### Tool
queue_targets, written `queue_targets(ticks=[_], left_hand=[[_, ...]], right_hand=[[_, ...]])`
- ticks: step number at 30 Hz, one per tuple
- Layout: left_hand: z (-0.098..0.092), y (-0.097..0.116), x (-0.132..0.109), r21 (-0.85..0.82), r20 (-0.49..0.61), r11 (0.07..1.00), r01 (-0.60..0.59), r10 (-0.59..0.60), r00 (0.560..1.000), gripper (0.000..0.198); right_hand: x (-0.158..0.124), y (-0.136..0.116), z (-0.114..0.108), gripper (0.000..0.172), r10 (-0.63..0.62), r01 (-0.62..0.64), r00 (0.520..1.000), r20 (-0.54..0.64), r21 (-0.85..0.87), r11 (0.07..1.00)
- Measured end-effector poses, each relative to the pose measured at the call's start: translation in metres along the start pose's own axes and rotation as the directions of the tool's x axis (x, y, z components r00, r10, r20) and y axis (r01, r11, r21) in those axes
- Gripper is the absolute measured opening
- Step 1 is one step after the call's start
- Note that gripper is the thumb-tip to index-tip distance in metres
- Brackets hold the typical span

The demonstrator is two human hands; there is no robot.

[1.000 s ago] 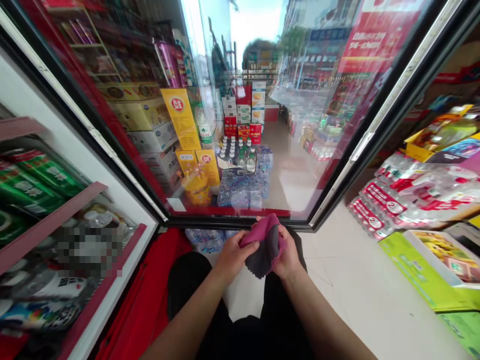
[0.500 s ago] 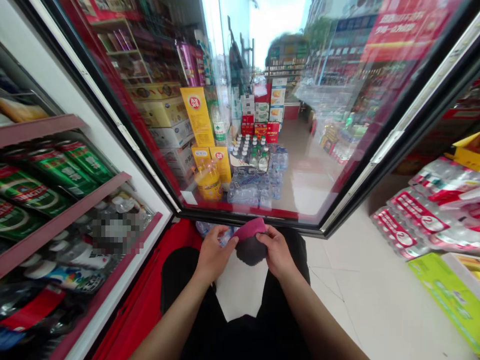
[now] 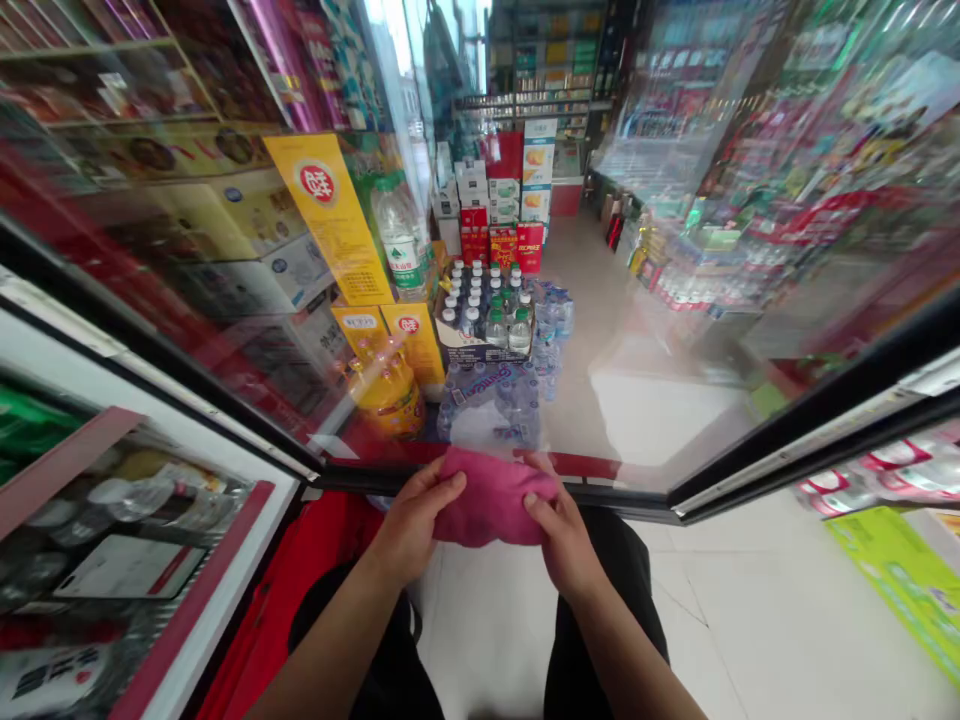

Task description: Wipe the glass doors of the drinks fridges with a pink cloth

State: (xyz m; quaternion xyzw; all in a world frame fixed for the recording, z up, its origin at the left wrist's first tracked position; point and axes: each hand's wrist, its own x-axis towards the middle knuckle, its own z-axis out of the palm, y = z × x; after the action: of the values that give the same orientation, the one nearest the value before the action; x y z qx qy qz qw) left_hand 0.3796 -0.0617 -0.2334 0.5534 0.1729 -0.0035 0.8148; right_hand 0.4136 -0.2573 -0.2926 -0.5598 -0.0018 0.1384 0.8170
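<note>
A pink cloth (image 3: 491,500) is stretched between my two hands, low in front of the glass door. My left hand (image 3: 416,515) pinches its left end, thumb on top. At the right end my right hand (image 3: 559,525) grips it the same way, with the fingers hidden behind the fabric. Just beyond the cloth runs the black bottom frame (image 3: 622,503) of the glass door (image 3: 630,400). I cannot tell whether the cloth touches the frame.
To the left, a cooler shelf (image 3: 247,510) holds bottles, beside red fabric (image 3: 300,590). Through the glass stand a carton of bottles (image 3: 487,345) and yellow boxes (image 3: 322,215). On the right a green box (image 3: 892,570) lies on the tiled floor (image 3: 720,620).
The cloth was folded, showing a dark grey part below the pink; now it is spread wider and only pink shows. My hands have moved apart, and the view has shifted closer to the glass.
</note>
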Motion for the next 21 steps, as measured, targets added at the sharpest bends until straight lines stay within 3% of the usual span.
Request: queue_targets(ticks=[2,4,8,12,14,17,19,21], left_hand=[[-0.006,0.009,0.010,0.007,0.046,1.000,0.029,-0.029,0.998,0.053],[-0.012,0.017,0.015,0.025,0.069,0.999,0.024,-0.025,0.997,0.052],[-0.028,0.031,0.007,0.097,0.078,0.992,-0.086,0.079,0.994,0.046],[-0.044,0.053,-0.015,0.199,0.067,0.940,-0.276,0.268,0.961,0.040],[-0.053,0.073,-0.026,0.246,0.033,0.890,-0.385,0.389,0.921,0.041],[-0.066,0.117,-0.043,0.323,-0.020,0.791,-0.520,0.555,0.832,0.043],[-0.074,0.151,-0.051,0.382,-0.047,0.713,-0.587,0.650,0.758,0.043],[-0.081,0.187,-0.054,0.452,-0.084,0.623,-0.639,0.742,0.665,0.039]], right_hand=[[0.010,-0.003,0.005,0.054,0.138,-0.160,0.984,0.110,0.227,0.961],[0.014,-0.007,0.017,0.052,0.153,-0.195,0.976,0.154,0.311,0.930],[0.009,-0.017,0.042,0.052,0.121,-0.141,0.987,0.108,0.200,0.970],[0.005,-0.028,0.064,0.050,0.045,-0.049,0.993,0.106,0.035,0.998],[0.008,-0.043,0.081,0.050,-0.025,0.031,0.981,0.195,-0.024,0.999],[0.015,-0.083,0.117,0.045,-0.210,0.268,0.919,0.334,-0.137,0.954],[0.020,-0.115,0.148,0.036,-0.356,0.466,0.856,0.375,-0.262,0.845],[0.029,-0.148,0.180,0.029,-0.505,0.635,0.772,0.386,-0.433,0.639]])
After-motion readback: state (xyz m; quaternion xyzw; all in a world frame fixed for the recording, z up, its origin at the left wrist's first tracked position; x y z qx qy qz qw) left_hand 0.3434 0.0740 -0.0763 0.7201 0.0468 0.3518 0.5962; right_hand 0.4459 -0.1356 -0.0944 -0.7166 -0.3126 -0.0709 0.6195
